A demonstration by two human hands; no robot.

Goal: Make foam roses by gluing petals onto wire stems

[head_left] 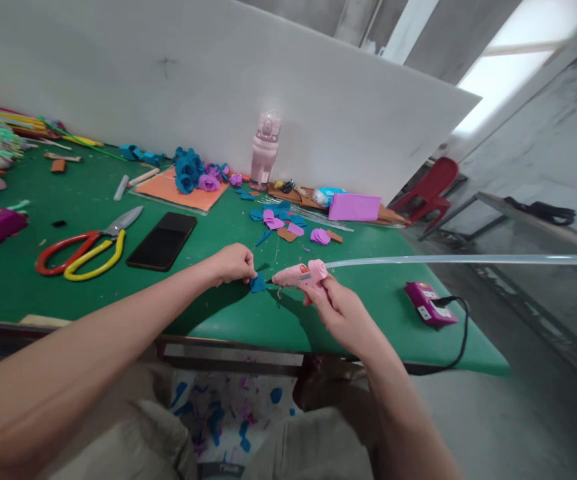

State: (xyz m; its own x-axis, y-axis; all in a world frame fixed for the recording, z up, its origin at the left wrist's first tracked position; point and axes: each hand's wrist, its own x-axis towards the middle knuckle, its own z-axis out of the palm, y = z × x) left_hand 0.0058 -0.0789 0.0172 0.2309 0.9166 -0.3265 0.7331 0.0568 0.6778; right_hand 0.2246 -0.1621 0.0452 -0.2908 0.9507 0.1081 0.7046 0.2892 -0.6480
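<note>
Bright daylight floods in from the blown-out upper right of the frame; soft shadows fall on the surface (28, 267); edges bend and blur.

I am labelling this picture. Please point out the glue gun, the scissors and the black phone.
glue gun (302, 275): head view, on its pink body.
scissors (88, 250): head view, on the yellow and red handles.
black phone (162, 241): head view, middle of its dark screen.

On the green table (28, 267) lie red-and-yellow scissors (85, 250) just beside a black phone (162, 241). Farther back, blue and purple foam roses (195, 172) sit on an orange sheet (178, 190) — a pink bottle (265, 150) stands upright near them. A magenta power strip (429, 303) rests near the table's right edge — a red chair (431, 187) stands beyond.
</note>
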